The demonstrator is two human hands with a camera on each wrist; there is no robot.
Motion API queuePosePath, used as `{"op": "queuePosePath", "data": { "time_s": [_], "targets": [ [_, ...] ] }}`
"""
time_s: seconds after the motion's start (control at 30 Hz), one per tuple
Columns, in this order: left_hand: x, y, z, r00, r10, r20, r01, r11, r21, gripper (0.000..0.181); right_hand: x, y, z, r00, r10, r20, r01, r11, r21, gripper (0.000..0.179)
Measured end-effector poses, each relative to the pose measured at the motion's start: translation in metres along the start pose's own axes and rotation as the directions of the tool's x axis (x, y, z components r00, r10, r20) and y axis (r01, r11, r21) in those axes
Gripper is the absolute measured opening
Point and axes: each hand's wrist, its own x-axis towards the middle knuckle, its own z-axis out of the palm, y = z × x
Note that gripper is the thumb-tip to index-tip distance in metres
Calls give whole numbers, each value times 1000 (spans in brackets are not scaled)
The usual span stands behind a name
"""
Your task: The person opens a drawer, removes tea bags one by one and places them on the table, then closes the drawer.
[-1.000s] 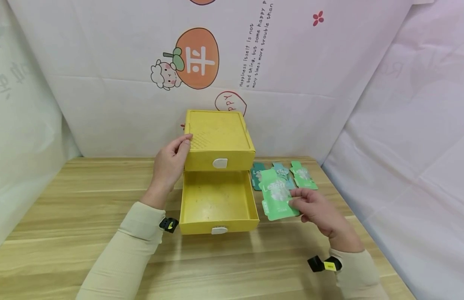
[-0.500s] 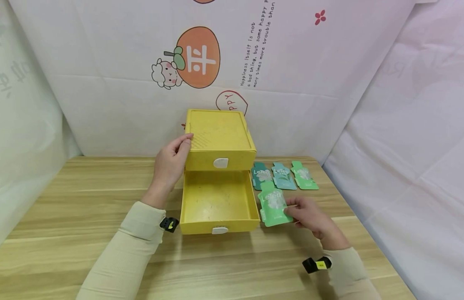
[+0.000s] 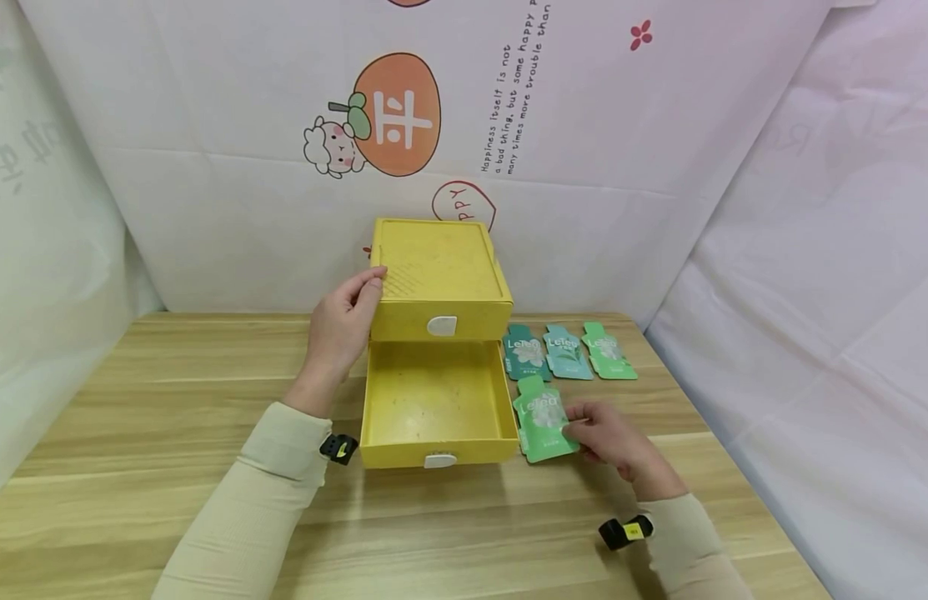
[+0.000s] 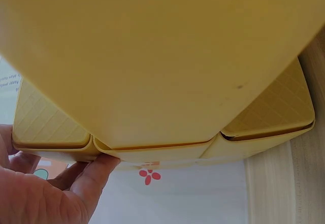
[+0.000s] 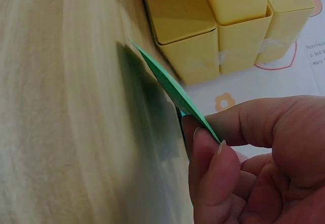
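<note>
A yellow two-tier drawer box (image 3: 443, 258) stands at the back middle of the table, its lower drawer (image 3: 441, 400) pulled out and bare inside. At the upper left edge of the box, my left hand (image 3: 341, 329) grips it; in the left wrist view fingers (image 4: 96, 181) lie against its side. Between thumb and fingers, my right hand (image 3: 617, 442) pinches the lower right edge of a green LeTea sachet (image 3: 546, 423), right of the lower drawer. The right wrist view shows that sachet (image 5: 175, 94) tilted, with its far end off the wood.
Behind the held sachet lie a dark teal sachet (image 3: 527, 354), a light blue sachet (image 3: 568, 353) and a green sachet (image 3: 609, 352) in a row. White printed cloth (image 3: 584, 208) hangs behind the wooden table (image 3: 208, 400), and more cloth flanks both sides.
My right hand has brought the green sachet down and slightly left, towards the table in front of the row, uncovering the sachets behind. The left hand stays on the box.
</note>
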Motion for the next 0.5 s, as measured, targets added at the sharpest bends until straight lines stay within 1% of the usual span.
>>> {"op": "queuePosePath", "data": {
  "time_s": [0.07, 0.27, 0.5],
  "targets": [
    [0, 0, 0, 1000, 0, -1, 0, 1000, -3, 48, 0, 2, 1, 1000, 1, -10, -1, 1000, -20, 38],
    [1, 0, 0, 1000, -4, -1, 4, 1000, -11, 48, 1, 3, 5, 997, 59, -56, -63, 994, -85, 30],
    [0, 2, 0, 1000, -8, 4, 8, 1000, -20, 48, 1, 5, 6, 996, 63, -67, -71, 988, -134, 25]
  ]
}}
